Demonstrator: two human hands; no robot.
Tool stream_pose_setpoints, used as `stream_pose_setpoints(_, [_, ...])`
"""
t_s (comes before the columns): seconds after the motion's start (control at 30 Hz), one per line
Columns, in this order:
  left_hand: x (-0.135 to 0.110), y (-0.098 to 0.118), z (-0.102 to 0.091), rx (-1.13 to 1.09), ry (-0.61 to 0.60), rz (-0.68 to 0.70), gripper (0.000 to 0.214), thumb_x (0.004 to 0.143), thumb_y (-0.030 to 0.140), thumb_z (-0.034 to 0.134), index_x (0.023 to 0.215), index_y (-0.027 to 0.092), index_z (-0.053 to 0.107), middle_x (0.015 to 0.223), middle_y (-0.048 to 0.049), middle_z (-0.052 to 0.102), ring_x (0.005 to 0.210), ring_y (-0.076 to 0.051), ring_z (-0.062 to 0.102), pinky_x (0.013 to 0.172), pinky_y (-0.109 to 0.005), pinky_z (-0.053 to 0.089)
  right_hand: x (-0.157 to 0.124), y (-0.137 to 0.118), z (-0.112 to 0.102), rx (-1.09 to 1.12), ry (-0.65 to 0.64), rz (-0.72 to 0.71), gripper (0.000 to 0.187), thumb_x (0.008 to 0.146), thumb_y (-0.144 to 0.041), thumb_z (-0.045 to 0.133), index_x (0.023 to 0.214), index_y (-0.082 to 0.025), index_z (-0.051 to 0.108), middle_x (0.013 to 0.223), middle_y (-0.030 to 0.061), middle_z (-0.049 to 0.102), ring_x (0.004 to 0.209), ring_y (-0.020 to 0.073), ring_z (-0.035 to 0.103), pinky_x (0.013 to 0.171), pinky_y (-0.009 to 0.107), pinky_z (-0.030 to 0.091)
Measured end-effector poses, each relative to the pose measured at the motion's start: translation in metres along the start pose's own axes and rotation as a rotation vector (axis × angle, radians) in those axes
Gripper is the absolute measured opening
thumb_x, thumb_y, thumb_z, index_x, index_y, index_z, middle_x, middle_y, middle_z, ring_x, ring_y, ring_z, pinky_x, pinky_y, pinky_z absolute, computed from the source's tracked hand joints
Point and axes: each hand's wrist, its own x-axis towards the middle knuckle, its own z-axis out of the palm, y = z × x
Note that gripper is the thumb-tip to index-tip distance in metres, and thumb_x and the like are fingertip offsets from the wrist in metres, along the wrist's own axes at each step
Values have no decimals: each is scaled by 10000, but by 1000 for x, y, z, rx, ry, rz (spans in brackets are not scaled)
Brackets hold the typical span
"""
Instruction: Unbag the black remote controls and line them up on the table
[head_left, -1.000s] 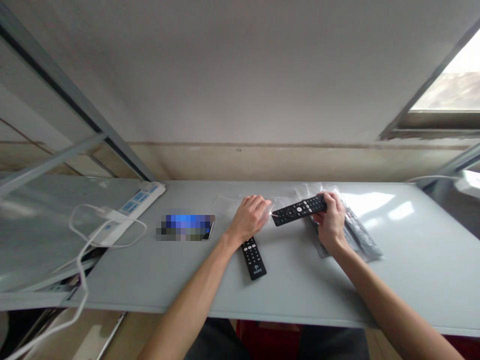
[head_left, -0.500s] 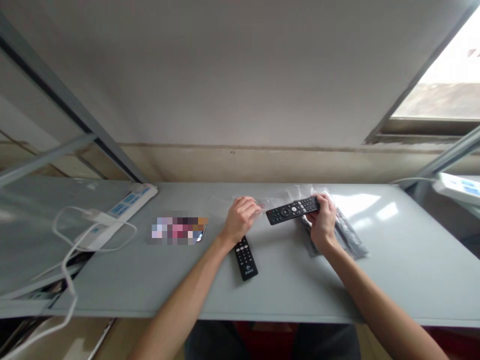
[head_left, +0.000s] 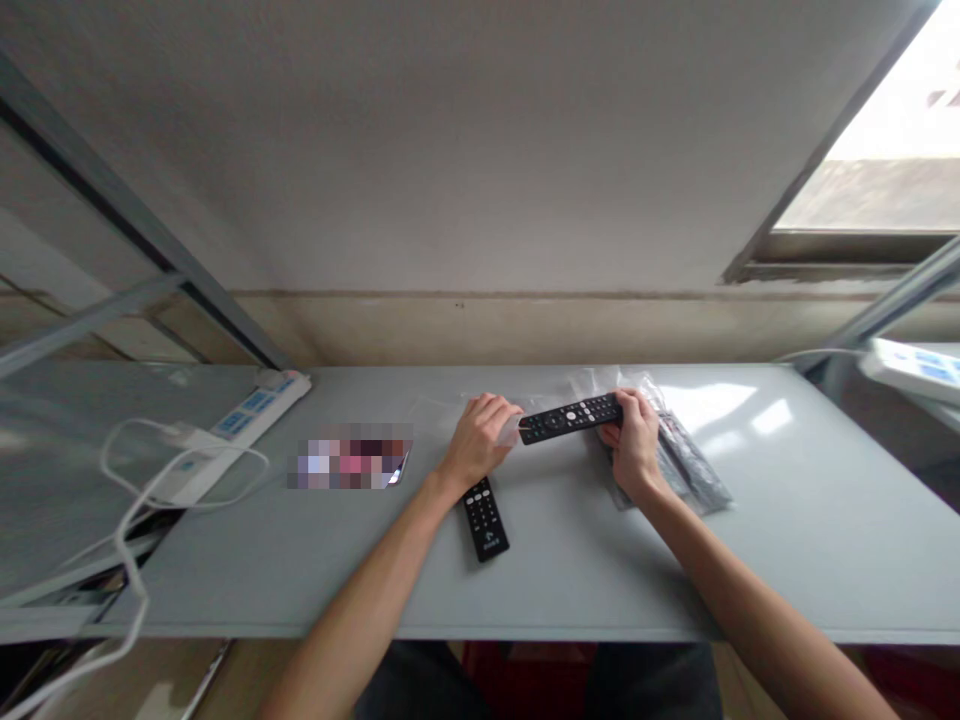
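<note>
My right hand (head_left: 632,443) grips one end of a black remote control (head_left: 568,417), held level just above the grey table (head_left: 600,560). My left hand (head_left: 478,441) is closed on a clear plastic bag (head_left: 511,428) whose mouth meets the remote's left tip. A second black remote (head_left: 485,518) lies flat on the table under my left wrist. Beneath my right hand lies a small pile of bagged remotes (head_left: 686,460).
A phone with a lit screen (head_left: 349,465) lies left of my hands. A white power strip (head_left: 244,412) with a looping white cable (head_left: 150,470) sits at the far left. Metal frame bars (head_left: 135,215) rise on the left. Another white power strip (head_left: 911,367) is at the right.
The remote in my right hand has moved left until its tip reaches the bag in my left hand. The view has shifted slightly.
</note>
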Motion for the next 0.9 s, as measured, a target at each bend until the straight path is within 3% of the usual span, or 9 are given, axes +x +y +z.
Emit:
stream_pose_setpoints(0.23, [1,6,-4,79,-97,-88,243,935,164,659,1175,161,622,1124,-94,682,1107,-290,595,988,-430,476,-8,-2,6,80,-13,-42,274,850,-489,685,897,-256,548,523,-122,418,367,84,363,341,200,262])
stream_pose_setpoints(0.47, [2,9,-7,135,-134,-67,133,950,177,646,1076,176,603,1084,-94,676,1075,-294,606,957,-424,491,-42,-2,17,-11,-369,-139,317,978,-511,642,1060,-257,471,587,-47,694,425,116,555,417,196,387])
stream_pose_setpoints(0.63, [2,14,-4,130,-194,43,107,986,239,627,1066,173,602,1066,-110,686,1034,-299,632,924,-429,500,-66,9,29,-121,-596,-120,361,978,-463,665,1156,-260,426,722,-26,741,541,131,621,495,216,448])
stream_pose_setpoints(0.73, [1,17,-4,68,-197,57,297,1014,318,626,1266,171,572,1173,-121,685,1113,-305,637,973,-440,501,-67,13,30,-151,-540,-159,364,983,-467,658,1162,-261,417,727,-35,722,558,135,628,506,223,462])
stream_pose_setpoints(0.83, [1,16,-5,29,-157,43,598,1017,368,634,1536,195,391,1348,-129,640,1254,-307,597,1086,-462,469,-56,9,25,-102,-371,-212,385,985,-499,656,1148,-270,393,687,-50,706,495,121,596,458,203,427])
stream_pose_setpoints(0.9, [1,14,-5,48,-123,18,680,1004,324,645,1590,198,323,1393,-131,621,1292,-306,578,1131,-469,446,-46,4,20,-51,-255,-234,414,975,-526,669,1123,-278,373,634,-66,694,427,112,554,415,191,398])
